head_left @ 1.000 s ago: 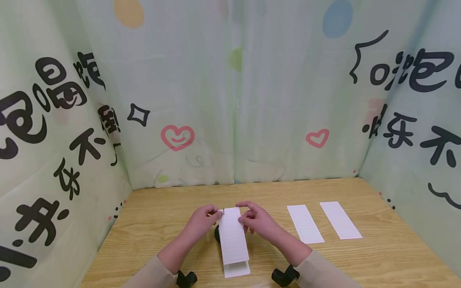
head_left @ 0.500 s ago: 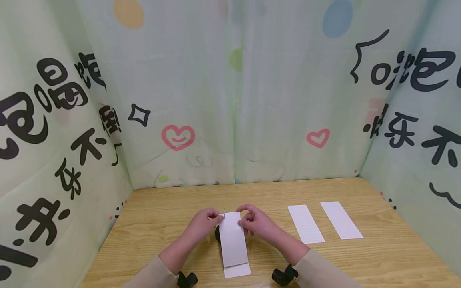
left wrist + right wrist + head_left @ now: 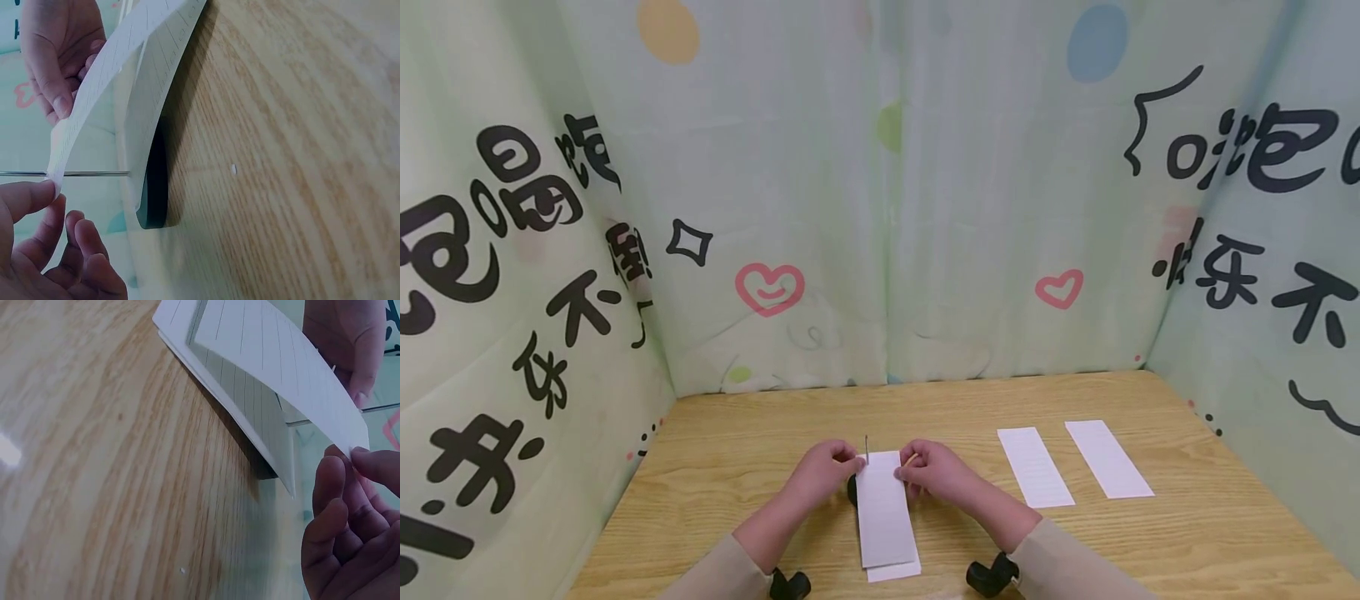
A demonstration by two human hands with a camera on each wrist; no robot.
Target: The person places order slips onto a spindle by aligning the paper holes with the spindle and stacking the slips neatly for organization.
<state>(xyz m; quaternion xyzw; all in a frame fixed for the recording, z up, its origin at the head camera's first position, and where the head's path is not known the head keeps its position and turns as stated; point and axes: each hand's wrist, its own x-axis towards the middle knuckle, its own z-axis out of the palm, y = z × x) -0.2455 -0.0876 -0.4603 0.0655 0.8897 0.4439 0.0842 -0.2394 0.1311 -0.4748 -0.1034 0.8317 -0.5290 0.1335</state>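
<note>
A white ruled paper slip is threaded near its far left corner on a thin upright metal spike. The spike rises from a black base, mostly hidden under paper in the head view. Beneath the slip, more ruled paper lies over the base, its near end peeking out. My left hand pinches the slip's far left corner beside the spike. My right hand pinches its right edge close to the far end. The slip bows upward, with a gap over the paper below.
Two more white paper slips, a lined one and another, lie on the wooden table to the right. Printed curtains enclose the table at the back and sides. A tiny white scrap is on the tabletop.
The slip has come down the spike and toward me, so more of the spike shows above it. Its near end covers more of the paper below. My right index finger has drawn in.
</note>
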